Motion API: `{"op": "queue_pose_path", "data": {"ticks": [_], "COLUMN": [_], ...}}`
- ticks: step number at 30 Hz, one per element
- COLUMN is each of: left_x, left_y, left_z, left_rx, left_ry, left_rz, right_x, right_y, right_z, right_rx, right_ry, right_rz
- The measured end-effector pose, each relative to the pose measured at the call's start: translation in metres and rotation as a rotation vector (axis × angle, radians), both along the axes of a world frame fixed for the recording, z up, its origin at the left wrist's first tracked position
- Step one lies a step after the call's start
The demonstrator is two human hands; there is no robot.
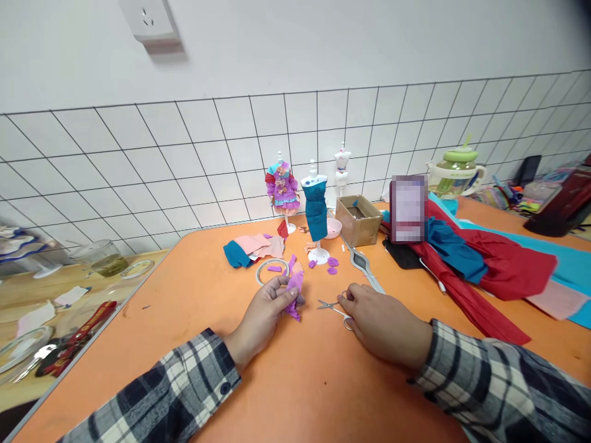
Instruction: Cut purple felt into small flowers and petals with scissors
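Note:
My left hand (265, 307) pinches a strip of purple crepe paper (295, 284) between thumb and fingers, a little above the orange table. Close to its right, my right hand (376, 317) has its fingers on the handle loops of small silver scissors (333, 309). Their blades point left toward the paper and look slightly apart. Just beyond my left hand lies a roll of tape (265, 272). A small mannequin in a dark teal wrap (316, 211) stands behind it. Purple paper scraps (332, 262) lie by its base.
Farther back stand a mannequin in a purple dress (281, 187), a bare white mannequin (341, 165) and a cardboard box (359, 220). Folded crepe paper (253, 247) lies left. On the right are a propped phone (408, 209), red crepe paper (503, 261) and a green-lidded teapot (457, 171).

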State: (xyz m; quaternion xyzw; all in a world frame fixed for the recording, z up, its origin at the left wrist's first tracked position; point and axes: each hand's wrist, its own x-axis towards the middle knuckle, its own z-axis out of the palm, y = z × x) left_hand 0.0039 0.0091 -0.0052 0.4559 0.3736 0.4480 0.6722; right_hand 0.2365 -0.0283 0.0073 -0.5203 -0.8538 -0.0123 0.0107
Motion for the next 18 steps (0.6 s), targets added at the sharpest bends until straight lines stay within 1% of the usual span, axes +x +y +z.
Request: {"op": "queue_pose_path", "data": {"ticks": [4,8,11,15,18], "left_x": [0.001,0.001,0.000,0.000,0.000], "left_y": [0.000,-0.001,-0.001,-0.001,-0.001], "left_z": [0.000,0.001,0.000,-0.002,-0.001], "left_rx": [0.027,0.027,0.020,0.035,0.044], "left_ry": [0.030,0.026,0.030,0.066,0.078], "left_rz": [-0.015,-0.012,-0.005,0.013,0.014], "right_x": [-0.002,-0.002,0.001,0.010,0.016], "right_y": [-0.001,0.006,0.010,0.015,0.016], "right_z": [0.004,0.008,0.005,-0.001,-0.002], "right_rx": [-0.016,-0.020,-0.022,-0.002,-0.012], "right_ry": [-0.063,-0.073,-0.107,-0.064,-0.047], "right_rz": [-0.027,0.021,0.048,0.023,0.036]}}
